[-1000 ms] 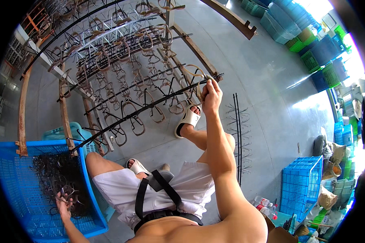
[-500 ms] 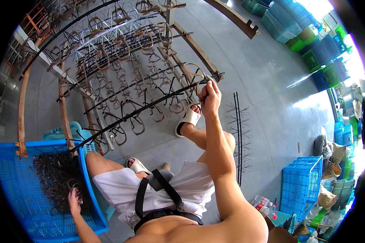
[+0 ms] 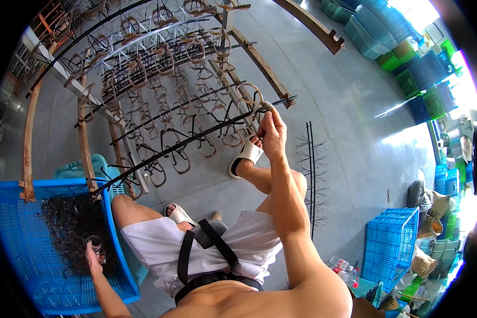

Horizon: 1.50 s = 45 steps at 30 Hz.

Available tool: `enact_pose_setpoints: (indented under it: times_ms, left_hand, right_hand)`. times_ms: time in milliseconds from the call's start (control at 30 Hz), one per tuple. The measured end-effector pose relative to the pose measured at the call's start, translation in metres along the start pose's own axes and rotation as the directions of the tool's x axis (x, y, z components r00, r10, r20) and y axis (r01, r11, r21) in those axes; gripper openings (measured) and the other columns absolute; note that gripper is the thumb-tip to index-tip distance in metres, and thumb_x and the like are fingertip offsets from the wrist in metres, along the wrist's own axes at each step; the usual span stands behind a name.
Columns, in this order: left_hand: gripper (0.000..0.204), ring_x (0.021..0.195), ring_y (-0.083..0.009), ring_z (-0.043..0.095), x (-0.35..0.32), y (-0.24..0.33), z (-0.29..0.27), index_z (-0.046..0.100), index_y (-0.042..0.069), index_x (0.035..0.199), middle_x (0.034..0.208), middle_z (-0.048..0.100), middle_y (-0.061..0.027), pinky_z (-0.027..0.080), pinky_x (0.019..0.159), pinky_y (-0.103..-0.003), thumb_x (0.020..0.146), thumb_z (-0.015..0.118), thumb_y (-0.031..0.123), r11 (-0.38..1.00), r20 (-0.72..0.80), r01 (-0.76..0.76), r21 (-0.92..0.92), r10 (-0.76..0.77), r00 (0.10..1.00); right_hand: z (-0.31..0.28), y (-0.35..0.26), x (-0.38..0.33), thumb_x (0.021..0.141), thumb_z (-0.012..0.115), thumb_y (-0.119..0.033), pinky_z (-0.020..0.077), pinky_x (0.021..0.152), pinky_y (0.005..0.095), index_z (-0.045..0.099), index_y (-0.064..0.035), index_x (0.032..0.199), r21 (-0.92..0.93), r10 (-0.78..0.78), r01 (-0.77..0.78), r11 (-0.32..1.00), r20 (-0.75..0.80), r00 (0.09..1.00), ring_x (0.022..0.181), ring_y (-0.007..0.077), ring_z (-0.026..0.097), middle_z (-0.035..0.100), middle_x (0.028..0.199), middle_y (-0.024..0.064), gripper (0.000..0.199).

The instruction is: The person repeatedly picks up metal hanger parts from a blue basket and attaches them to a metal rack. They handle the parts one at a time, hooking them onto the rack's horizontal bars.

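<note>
My right hand (image 3: 273,132) is raised at the right end of the near black hook bar (image 3: 196,137), its thumb and fingers pinching a tan eyeglass frame (image 3: 259,91). Similar brown eyeglass frames (image 3: 206,146) hang along that bar from small hooks. Low on the left, my left hand (image 3: 94,259) is in the blue plastic basket (image 3: 29,254), its fingers closed round a looped piece that looks like another eyeglass frame (image 3: 94,240). Beside it lies a tangled heap of dark frames (image 3: 71,228).
A rack with rusty uprights (image 3: 83,135) carries several more rows of hanging frames. On the floor at right lies a pair of black hook bars (image 3: 311,180). Another blue basket (image 3: 389,246) stands beyond, near plastic bottles (image 3: 344,267). Stacked crates (image 3: 418,79) line the far right.
My right hand has dropped slightly and shifted a little left, still pinching the tan frame by the bar's end. In the basket, my left hand has moved slightly up and left.
</note>
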<state>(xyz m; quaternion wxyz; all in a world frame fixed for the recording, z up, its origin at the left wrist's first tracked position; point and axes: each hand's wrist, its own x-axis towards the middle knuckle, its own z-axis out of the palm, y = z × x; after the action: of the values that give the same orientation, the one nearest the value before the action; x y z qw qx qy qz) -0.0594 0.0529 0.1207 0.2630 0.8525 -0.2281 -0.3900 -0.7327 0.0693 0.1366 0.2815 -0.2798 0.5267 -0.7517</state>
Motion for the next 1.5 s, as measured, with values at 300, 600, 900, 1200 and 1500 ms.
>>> enact_pose_setpoints:
  times_ms: [300, 600, 900, 1200, 1500]
  left_hand:
    - [0.038, 0.057, -0.0161, 0.053, 0.002, -0.010, -0.001, 0.042, 0.015, 0.127, 0.086, 0.063, -0.0111, 0.039, 0.041, -0.023, 0.094, 0.040, 0.035, 0.946, -0.047, -0.311, 0.090, 0.316, 0.948]
    - [0.047, 0.071, -0.0143, 0.057, 0.009, -0.017, -0.039, 0.039, 0.015, 0.132, 0.091, 0.061, -0.0075, 0.046, 0.053, -0.024, 0.093, 0.047, 0.039, 0.952, -0.046, -0.280, -0.122, 0.277, 0.960]
    - [0.035, 0.077, -0.0113, 0.054, -0.026, 0.007, -0.057, 0.049, 0.018, 0.122, 0.081, 0.053, 0.0008, 0.049, 0.072, -0.033, 0.090, 0.057, 0.030, 0.737, -0.167, -0.320, -0.595, 0.276, 0.946]
    - [0.031, 0.080, -0.0129, 0.055, -0.079, 0.014, -0.020, 0.051, 0.008, 0.117, 0.086, 0.057, -0.0031, 0.049, 0.073, -0.031, 0.093, 0.052, 0.026, 0.591, -0.230, -0.451, -0.669, 0.412, 0.882]
    - [0.038, 0.104, -0.0248, 0.054, -0.102, -0.027, 0.020, 0.040, 0.000, 0.125, 0.119, 0.051, -0.0202, 0.047, 0.087, -0.035, 0.094, 0.051, 0.019, 0.662, -0.328, -0.743, -0.101, 0.683, 0.653]
  right_hand:
    - [0.002, -0.003, 0.001, 0.097, 0.047, -0.019, 0.0321, 0.046, 0.0197, 0.054, -0.0027, 0.119, -0.161, -0.080, 0.074, 0.984, -0.034, 0.996, 0.051, 0.0042, 0.036, 0.040, 0.060, -0.0048, 0.029]
    - [0.014, 0.000, 0.018, 0.097, 0.046, -0.025, 0.0299, 0.042, 0.0204, 0.058, -0.0052, 0.099, -0.207, -0.168, 0.128, 0.970, -0.187, 0.968, 0.049, 0.0024, 0.037, 0.040, 0.058, -0.0062, 0.023]
    - [0.127, -0.050, -0.077, 0.087, 0.054, -0.009, 0.0415, 0.071, 0.0360, 0.052, 0.0008, 0.095, -0.537, -0.630, 0.571, 0.621, 0.091, 0.771, 0.082, 0.0266, 0.047, 0.048, 0.087, 0.0135, 0.013]
    - [0.332, 0.032, -0.265, 0.080, 0.060, -0.012, 0.0462, 0.071, 0.0372, 0.053, -0.0005, 0.108, -0.376, 0.420, -0.236, 0.896, 0.890, 0.177, 0.083, 0.0311, 0.054, 0.054, 0.096, 0.0166, 0.030]
    - [0.360, 0.081, -0.352, 0.088, 0.047, -0.021, 0.0451, 0.078, 0.0508, 0.045, 0.0065, 0.102, -0.460, 0.525, -0.253, 0.851, 0.731, 0.436, 0.090, 0.0469, 0.056, 0.058, 0.091, 0.0330, 0.030]
